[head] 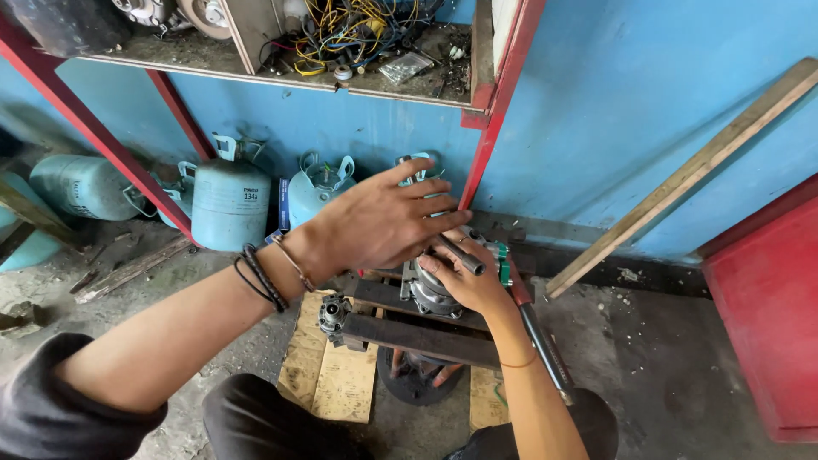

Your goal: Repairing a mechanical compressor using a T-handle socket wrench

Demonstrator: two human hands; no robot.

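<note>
Left hand (383, 223) flat with fingers spread wide – hovering over a grey metal motor part (430, 294), right hand (469, 279) wrapped around a short metal tube (461, 254) on top, part resting between dark metal bars (417, 338) on the floor

The wall (613, 102) is bright blue. At nine o'clock stand pale blue-green gas tanks (230, 204). Red shelf posts (498, 102) run up towards twelve o'clock, where yellow and blue wires (349, 30) lie tangled. A red cabinet (767, 324) sits at three o'clock. At centre, a silver-grey motor part (430, 294) rests on dark bars (417, 339) over pale yellowish wood (328, 375). Black braided bands (260, 277) circle the left wrist.
</note>
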